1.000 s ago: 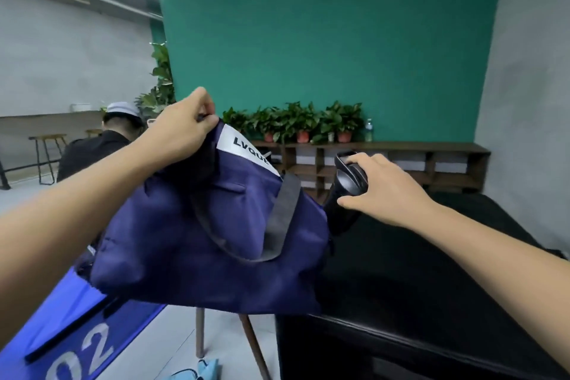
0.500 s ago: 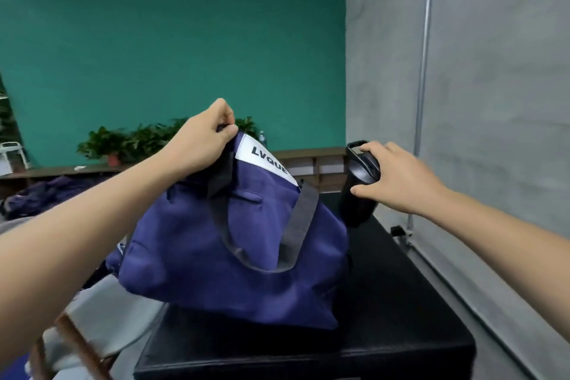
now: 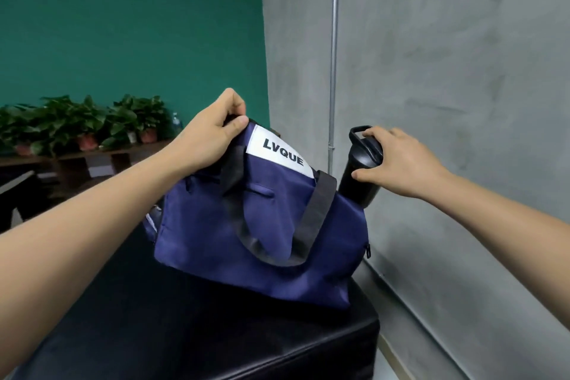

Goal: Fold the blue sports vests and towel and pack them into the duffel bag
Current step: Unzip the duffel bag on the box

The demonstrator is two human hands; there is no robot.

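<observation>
- The duffel bag (image 3: pixel 256 225) is in the middle of the frame. As far as I can see it rests on the black bench (image 3: pixel 216 333), close to the bench's right corner. A shove to the right could slide it off toward the grey wall (image 3: pixel 462 102).
- My left hand (image 3: pixel 209 139) pinches the bag's top edge. If that grip slips, the soft bag will likely sag and its mouth fall shut.
- My right hand (image 3: pixel 398 163) is curled over the lid of the black bottle (image 3: pixel 359 185), which tilts against the bag's right end. I cannot tell whether it sits in a pocket. Let go carelessly, it could topple off the corner.
- No vests or towel are in view, so I cannot tell whether they are packed.
</observation>
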